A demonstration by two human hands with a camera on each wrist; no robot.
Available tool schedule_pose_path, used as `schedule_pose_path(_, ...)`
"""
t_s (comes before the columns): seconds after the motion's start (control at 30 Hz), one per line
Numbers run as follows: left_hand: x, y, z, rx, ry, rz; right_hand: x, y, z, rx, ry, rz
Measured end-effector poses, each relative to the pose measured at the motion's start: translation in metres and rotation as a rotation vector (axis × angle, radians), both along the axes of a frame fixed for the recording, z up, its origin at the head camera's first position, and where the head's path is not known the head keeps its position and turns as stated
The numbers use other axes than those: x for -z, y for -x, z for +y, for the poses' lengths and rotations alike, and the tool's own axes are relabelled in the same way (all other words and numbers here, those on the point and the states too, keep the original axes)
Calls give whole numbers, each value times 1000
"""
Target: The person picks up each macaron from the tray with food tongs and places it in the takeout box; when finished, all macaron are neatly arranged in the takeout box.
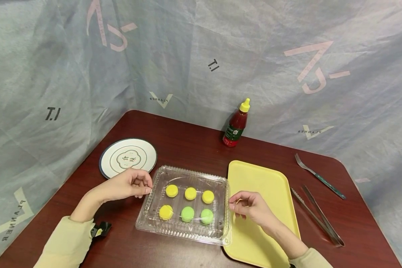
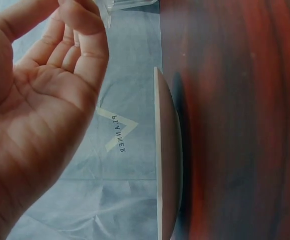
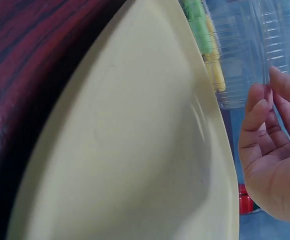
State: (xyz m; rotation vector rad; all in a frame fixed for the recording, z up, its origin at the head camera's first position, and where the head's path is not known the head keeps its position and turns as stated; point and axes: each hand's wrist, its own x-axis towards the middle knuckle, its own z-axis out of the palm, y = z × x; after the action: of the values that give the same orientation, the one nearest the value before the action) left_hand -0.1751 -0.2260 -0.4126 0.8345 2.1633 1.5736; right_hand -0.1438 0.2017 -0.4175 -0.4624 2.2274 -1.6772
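A clear plastic clamshell box [image 1: 217, 234] sits in the middle of the table, its right side overlapping the tray in the head view. Through its transparent top show several yellow macarons [image 1: 172, 191] and 2 green macarons [image 1: 187, 214], in two rows. My left hand [image 1: 128, 184] pinches the box's left rim between thumb and fingertips. At the opposite side, my right hand [image 1: 251, 208] pinches the right rim. In the right wrist view, the thumb and fingers of that hand [image 3: 275, 145] meet at the box's ribbed edge [image 3: 277, 37].
A blue-rimmed white plate [image 1: 112, 160] lies behind the left hand. Under the right hand is a yellow tray [image 1: 254, 175]. Farther right lie metal tongs [image 1: 321, 219] and a green-handled fork [image 1: 319, 176]. A red sauce bottle [image 1: 236, 124] stands at the table's back edge.
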Motion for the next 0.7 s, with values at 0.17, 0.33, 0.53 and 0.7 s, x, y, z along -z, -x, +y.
schedule_pose_path(0.17,4,0,-1,17,-22,0,3,0,0,-12,18,14)
schedule_pose_path(0.33,6,-1,-2,27,-33,9,5,-1,0,-25,38,19)
schedule_pose_path(0.53,8,-3,-2,20,-39,26,5,-4,-2,-10,24,3)
schedule_pose_path(0.7,8,-7,-1,-5,-35,53,3,-9,-2,-20,12,27)
